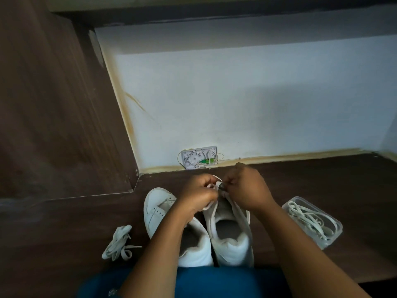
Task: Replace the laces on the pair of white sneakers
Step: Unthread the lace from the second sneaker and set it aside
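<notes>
Your left hand [198,195] and right hand [247,188] are curled and nearly touching at centre frame. Both pinch the same white lace [211,185] over the toe-end eyelets of the right-of-frame sneaker [231,241]. Your fingertips are bunched, so I can't tell which eyelet the lace tip is at. A slack strand drops out from under the left hand across the tongue.

Key geometry: both sneakers lie heel toward you (bottom of frame) and toe toward the wall [236,100], long axis running up-frame. My read is that lacing works from the far end back toward you, so the next eyelets sit below your hands in frame, not beyond them. Both hands are equally close to them. Your left forearm crosses over the left-of-frame sneaker [158,211], which sits just beside the other. I can't tell how much lace it carries.

Around:
- A loose lace bundle [119,241] lies on the desk [322,175] at lower left, apart from the left forearm.
- A clear plastic container [332,240] at right holds more coiled laces, near your right forearm.
- Old or new set: can't tell.
- A small open wall box [199,158] sits just beyond your hands.

Nothing blocks the eyelets, but your knuckles hide them from view. The slack strand could snag under your left wrist on pull-through.
</notes>
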